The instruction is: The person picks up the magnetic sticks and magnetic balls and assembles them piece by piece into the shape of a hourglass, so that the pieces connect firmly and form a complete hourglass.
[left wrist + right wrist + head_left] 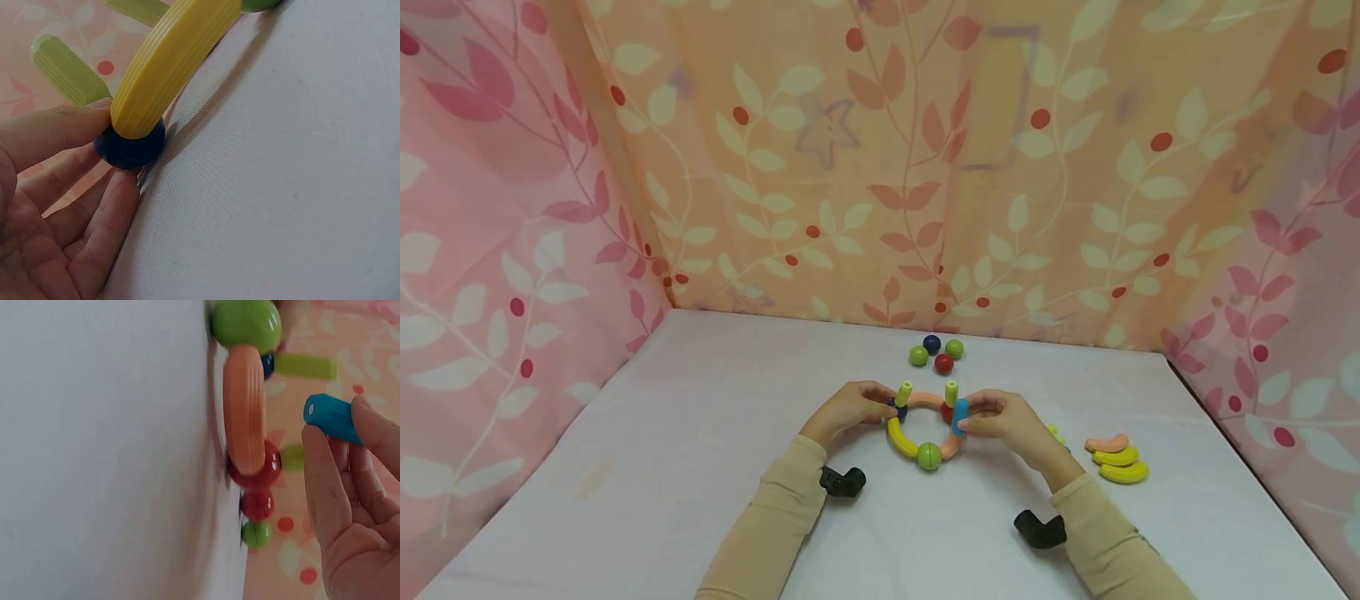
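Hands are on either side of a little ring of magnetic toy pieces (925, 429) sitting low in the middle of the head view, on the white table (700, 467). Left hand (847, 410) pinches the dark blue ball (130, 145) where the yellow curved piece (172, 59) joins it, probably to keep the ring from sliding. Right hand (1003, 421) has its fingers curled round a blue stick (332, 417), held just beside the red ball (256, 470) at the end of the orange curved piece (244, 406). 2 green sticks (903, 392) poke up from the ring. 4 loose balls (937, 353) sit behind it, and 3 spare curved pieces (1116, 460) lie off to the right.
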`<action>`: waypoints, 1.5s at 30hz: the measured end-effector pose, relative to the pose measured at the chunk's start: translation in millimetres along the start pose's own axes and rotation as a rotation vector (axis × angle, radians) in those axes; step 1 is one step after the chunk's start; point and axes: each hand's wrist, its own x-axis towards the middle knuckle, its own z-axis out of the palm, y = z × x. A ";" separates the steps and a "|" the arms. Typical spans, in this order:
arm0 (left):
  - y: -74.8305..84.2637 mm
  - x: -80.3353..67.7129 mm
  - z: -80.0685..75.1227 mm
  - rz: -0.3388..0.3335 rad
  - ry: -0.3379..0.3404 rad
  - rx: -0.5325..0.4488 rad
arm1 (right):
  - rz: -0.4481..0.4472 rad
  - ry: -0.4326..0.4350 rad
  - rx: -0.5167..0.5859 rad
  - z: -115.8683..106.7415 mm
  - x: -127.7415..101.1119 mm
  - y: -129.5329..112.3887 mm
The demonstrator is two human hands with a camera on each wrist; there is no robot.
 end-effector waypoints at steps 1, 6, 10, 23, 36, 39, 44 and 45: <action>0.2 0.0 0.0 -0.006 0.000 -0.004 | -0.008 -0.002 0.015 3.3 0.5 0.1; 0.7 -0.6 -0.4 -0.019 -0.006 -0.020 | -0.030 -0.016 0.029 19.6 1.6 -2.5; 0.9 -0.8 -0.7 -0.017 -0.008 -0.023 | -0.020 -0.026 0.061 29.9 1.1 -4.8; 3.3 -3.1 -1.1 0.001 -0.028 -0.008 | 0.046 0.051 -0.012 33.0 -4.2 -6.8; 11.3 -10.9 -6.3 0.018 -0.066 0.109 | 0.271 0.058 -0.053 20.5 7.3 3.4; 12.5 -11.4 -5.2 0.036 -0.070 0.130 | 0.290 0.065 -0.068 21.2 12.7 1.6; 16.3 -14.0 -5.4 0.013 -0.079 0.167 | 0.261 0.083 -0.113 17.2 21.2 0.0; 17.4 -15.1 -6.1 0.012 -0.085 0.176 | 0.246 0.094 -0.130 15.8 22.0 0.7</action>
